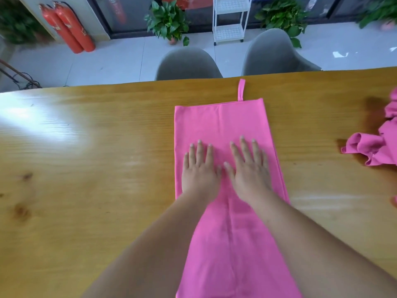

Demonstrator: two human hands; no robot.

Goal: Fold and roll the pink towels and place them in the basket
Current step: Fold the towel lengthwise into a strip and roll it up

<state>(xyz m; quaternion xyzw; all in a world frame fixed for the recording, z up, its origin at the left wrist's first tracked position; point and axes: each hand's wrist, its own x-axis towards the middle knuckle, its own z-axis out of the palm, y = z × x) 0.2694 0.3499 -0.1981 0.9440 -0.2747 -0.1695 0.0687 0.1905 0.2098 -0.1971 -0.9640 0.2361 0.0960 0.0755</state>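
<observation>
Both hands, left hand (198, 168) and right hand (250, 168), press flat with fingers released on the folded pink towel (221, 121); its long axis runs straight away from them toward the hanging loop (241, 89).

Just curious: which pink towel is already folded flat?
The long towel at the centre, under the left hand and right hand; the pile at the right edge is crumpled.

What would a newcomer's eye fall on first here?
A folded pink towel lies lengthwise on the wooden table, left hand and right hand pressed flat on it side by side. Crumpled pink cloth sits at the table's right edge; two red fire extinguishers stand on the floor, far left.
</observation>
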